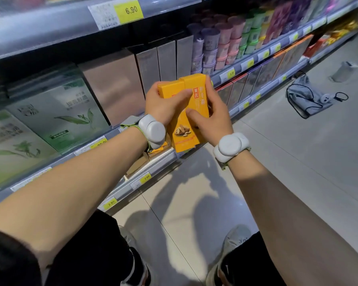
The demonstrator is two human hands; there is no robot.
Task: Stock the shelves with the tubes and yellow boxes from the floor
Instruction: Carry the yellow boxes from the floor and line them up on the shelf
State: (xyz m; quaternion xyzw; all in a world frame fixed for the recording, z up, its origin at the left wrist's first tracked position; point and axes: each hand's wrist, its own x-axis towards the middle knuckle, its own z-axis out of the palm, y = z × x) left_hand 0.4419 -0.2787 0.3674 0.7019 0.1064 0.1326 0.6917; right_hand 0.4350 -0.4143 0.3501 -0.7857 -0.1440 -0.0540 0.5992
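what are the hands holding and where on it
Both grip the yellow boxes: the left hand round their upper left side, the right hand on their right side.

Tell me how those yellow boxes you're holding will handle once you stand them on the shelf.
The yellow boxes look like thin printed card, so probably stiff but easy to dent under the left hand and right hand. They are tall and narrow, so likely to tip if nudged. Flat faces should slide, not roll.

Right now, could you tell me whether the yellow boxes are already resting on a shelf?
No, both hands, the left hand and the right hand, hold the yellow boxes up in front of the shelf.
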